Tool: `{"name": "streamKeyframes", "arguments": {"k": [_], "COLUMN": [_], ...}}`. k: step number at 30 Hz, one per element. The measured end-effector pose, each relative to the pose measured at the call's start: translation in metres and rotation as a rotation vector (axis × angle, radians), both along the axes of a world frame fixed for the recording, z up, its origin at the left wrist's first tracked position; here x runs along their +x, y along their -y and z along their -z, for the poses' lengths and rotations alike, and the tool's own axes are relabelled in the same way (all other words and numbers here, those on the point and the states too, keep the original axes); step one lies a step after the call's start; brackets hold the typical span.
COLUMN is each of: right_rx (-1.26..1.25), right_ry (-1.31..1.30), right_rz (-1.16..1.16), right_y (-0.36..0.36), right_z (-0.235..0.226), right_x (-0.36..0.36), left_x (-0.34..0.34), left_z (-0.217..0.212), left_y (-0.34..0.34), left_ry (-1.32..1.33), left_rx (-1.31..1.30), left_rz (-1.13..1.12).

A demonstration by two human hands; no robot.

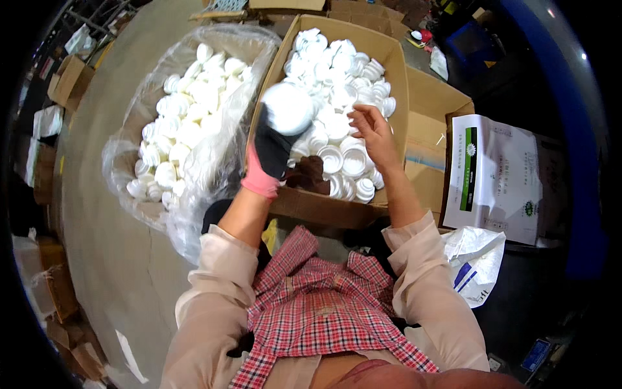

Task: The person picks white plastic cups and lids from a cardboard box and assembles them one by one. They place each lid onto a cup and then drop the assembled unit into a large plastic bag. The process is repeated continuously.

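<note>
My left hand [272,150], in a black and pink glove, is closed around a white round plastic piece [287,109], blurred by motion, held above the left side of a cardboard box [403,97]. The box is filled with white plastic pieces [334,68], several with ringed, open necks. Over its right half, my bare right hand [374,133] has its fingers loosely bent and apart, with nothing visible in them. A dark brown glove-like item [310,175] lies on the pieces in the box's near left corner.
To the left stands a clear plastic bag [120,159] lining a container of similar off-white pieces [188,129]. Right of the box are an open carton [434,97], a white printed carton [495,175] and a crumpled white bag [479,259]. More cartons [70,81] line the far left.
</note>
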State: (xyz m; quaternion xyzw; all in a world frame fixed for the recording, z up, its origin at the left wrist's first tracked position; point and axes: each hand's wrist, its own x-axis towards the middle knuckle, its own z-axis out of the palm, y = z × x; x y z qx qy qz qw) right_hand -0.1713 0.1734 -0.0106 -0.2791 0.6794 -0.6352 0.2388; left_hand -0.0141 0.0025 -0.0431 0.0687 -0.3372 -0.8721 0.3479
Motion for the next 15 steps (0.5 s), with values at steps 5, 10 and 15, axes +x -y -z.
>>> {"name": "streamKeyframes", "arguments": {"k": [5, 10, 15], "right_rx": [0.572, 0.72, 1.062], "right_ry": [-0.474, -0.83, -0.696], "right_rz": [-0.385, -0.136, -0.078], "right_y": [0.006, 0.02, 0.009], "right_z": [0.062, 0.122, 0.168], "right_x": [0.016, 0.015, -0.019], "left_x": [0.027, 0.021, 0.012], "left_z": [-0.013, -0.013, -0.024], "left_y": [0.036, 0.022, 0.011], "left_ry": [-0.186, 0.072, 0.265], "left_rx": [0.355, 0.067, 0.016], "left_rz": [-0.233, -0.094, 0.057]}}
